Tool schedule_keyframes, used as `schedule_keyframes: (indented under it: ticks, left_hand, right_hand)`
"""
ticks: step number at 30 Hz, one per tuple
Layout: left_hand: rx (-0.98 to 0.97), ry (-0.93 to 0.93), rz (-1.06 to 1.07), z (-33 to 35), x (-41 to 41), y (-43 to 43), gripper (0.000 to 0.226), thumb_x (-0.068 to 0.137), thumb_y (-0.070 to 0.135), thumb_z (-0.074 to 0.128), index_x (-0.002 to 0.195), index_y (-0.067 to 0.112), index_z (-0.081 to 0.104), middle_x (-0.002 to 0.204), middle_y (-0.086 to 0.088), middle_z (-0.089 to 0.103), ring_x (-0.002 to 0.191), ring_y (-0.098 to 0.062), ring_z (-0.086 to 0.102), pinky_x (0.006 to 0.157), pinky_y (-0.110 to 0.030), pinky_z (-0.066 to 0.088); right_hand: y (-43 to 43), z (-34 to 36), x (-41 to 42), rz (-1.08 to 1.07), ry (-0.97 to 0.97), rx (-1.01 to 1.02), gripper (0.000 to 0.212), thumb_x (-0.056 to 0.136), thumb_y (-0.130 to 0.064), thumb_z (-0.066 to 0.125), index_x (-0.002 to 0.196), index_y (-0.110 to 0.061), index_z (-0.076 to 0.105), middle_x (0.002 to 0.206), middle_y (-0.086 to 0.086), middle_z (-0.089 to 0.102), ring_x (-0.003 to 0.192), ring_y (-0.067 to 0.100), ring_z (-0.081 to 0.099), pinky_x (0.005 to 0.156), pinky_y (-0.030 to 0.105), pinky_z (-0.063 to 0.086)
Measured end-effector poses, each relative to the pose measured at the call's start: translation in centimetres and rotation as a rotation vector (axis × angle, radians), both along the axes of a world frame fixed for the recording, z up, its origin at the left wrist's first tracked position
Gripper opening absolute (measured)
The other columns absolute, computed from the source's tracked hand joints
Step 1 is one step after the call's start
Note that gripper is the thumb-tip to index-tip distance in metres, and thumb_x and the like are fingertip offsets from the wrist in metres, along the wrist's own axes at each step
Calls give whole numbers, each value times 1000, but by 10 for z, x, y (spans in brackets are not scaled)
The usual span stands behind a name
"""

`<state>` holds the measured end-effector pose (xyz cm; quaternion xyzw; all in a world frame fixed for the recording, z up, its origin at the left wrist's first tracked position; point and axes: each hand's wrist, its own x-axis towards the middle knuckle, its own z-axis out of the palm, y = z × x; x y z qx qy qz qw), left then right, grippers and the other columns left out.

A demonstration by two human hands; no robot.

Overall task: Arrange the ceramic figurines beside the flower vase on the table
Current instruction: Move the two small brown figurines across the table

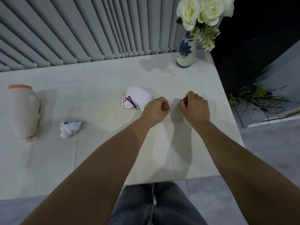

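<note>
A tall vase [185, 51] painted with blue flowers holds white roses [204, 10] at the table's far right corner. A white figurine [136, 98] with red and purple markings lies on its side mid-table, just left of my left hand [155, 109]. A small white spotted figurine [70, 128] lies further left. My left hand is curled into a fist, and a small reddish-brown thing shows in it. My right hand [194, 105] is also curled, with a bit of reddish-brown at its fingers. What either hand holds is mostly hidden.
A pale jug [24, 111] with orange rims lies on its side at the far left. The white table [97, 159] ends close at the right, where dried grasses [256, 96] lie on the floor. Grey vertical blinds [81, 30] hang behind the table.
</note>
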<state>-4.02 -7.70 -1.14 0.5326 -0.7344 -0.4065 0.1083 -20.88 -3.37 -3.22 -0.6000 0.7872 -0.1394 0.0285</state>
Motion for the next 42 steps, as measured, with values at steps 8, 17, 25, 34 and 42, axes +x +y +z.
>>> schedule_keyframes:
  ticks: [8, 17, 25, 34, 42]
  left_hand:
    - [-57, -34, -72, -7, 4, -3, 38, 84, 7, 60, 120, 15, 56, 95, 1, 67, 95, -19, 62, 85, -33, 52]
    - [-320, -288, -162, -4, 4, -2, 35, 88, 29, 65, 113, 8, 53, 107, -12, 59, 96, -31, 59, 75, -44, 53]
    - [-301, -189, -112, 6, -15, -24, 31, 88, 17, 65, 117, 8, 58, 106, -13, 64, 98, -32, 63, 81, -44, 53]
    - [-281, -193, -196, 1, -27, -56, 35, 85, 6, 60, 117, 18, 57, 106, 0, 67, 100, -23, 63, 84, -41, 54]
    - [-255, -168, -190, -2, -24, -54, 41, 87, 10, 59, 126, 19, 50, 111, 1, 67, 104, -26, 62, 87, -42, 53]
  right_hand:
    - [10, 2, -5, 31, -136, 19, 38, 92, -39, 56, 116, -11, 50, 97, 11, 61, 68, 35, 60, 63, 40, 51]
    - [11, -8, -6, 63, -192, 14, 26, 92, -31, 53, 112, -15, 47, 97, 7, 60, 62, 30, 57, 59, 41, 52]
    - [-16, -6, -10, 55, -242, -55, 22, 90, -27, 60, 106, -16, 50, 95, 4, 63, 74, 27, 62, 68, 44, 53]
    - [-37, -6, -25, 112, -163, -21, 22, 87, -24, 62, 105, -15, 54, 91, 5, 64, 81, 27, 60, 74, 43, 52]
    - [-31, -5, -23, 96, -133, -33, 36, 85, -23, 64, 118, -11, 57, 104, 14, 62, 96, 34, 56, 80, 43, 47]
